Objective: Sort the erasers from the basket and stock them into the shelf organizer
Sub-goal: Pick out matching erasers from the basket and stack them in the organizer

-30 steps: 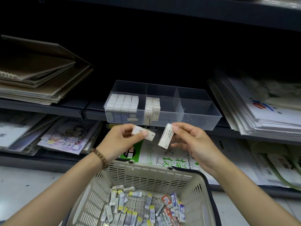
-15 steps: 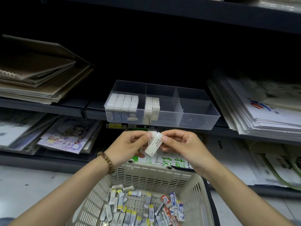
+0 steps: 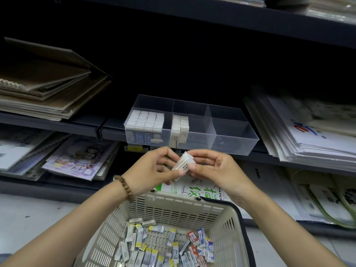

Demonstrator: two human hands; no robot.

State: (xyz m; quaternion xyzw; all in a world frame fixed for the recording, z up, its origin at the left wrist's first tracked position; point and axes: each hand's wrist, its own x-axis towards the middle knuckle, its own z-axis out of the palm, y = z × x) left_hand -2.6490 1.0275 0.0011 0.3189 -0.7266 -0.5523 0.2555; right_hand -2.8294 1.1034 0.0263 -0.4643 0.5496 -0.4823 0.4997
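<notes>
My left hand [image 3: 152,170] and my right hand [image 3: 217,170] meet just below the shelf edge, both pinching a small stack of white erasers [image 3: 183,163] pressed together. Directly above them, the clear shelf organizer [image 3: 231,147] sits on the shelf. Its left compartment is full of upright white erasers [image 3: 147,117], the middle one has a short row of cream erasers [image 3: 180,122] at its left side, and the right one looks bare. A beige plastic basket [image 3: 173,207] below my hands holds several loose erasers [image 3: 165,245] in mixed wrappers.
Brown sketchbooks [image 3: 44,89] are stacked on the shelf left of the organizer and white paper pads [image 3: 308,132] lie to its right. On the lower shelf are illustrated books [image 3: 77,157] and packaged paper [image 3: 198,189]. A dark shelf board [image 3: 250,20] hangs overhead.
One second ago each hand held a separate eraser, a little apart. The hands have come together and the two erasers are now pressed into one stack held by both.
</notes>
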